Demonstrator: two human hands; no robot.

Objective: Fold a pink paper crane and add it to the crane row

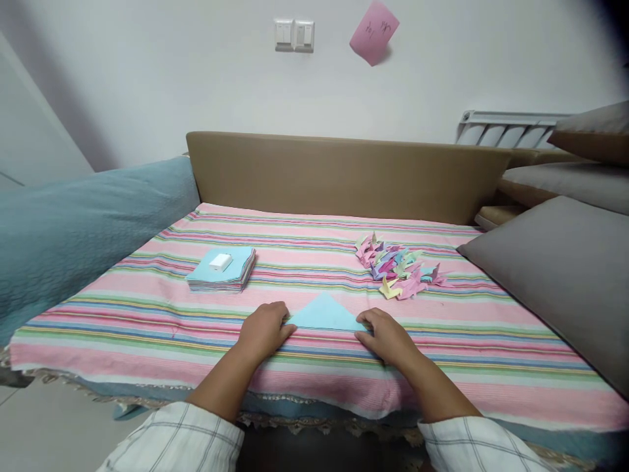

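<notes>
Head | paper (325,313): light-blue folded triangle | left fingers (278,310), right fingers (369,317) pinched on its corners

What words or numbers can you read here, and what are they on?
Pink note on the wall: dark handwriting, tilted and too blurred to read.
Switches: any marks are too small to read.
Blue paper: no writing that I can see.
So no words or numbers can be read for sure.
</notes>
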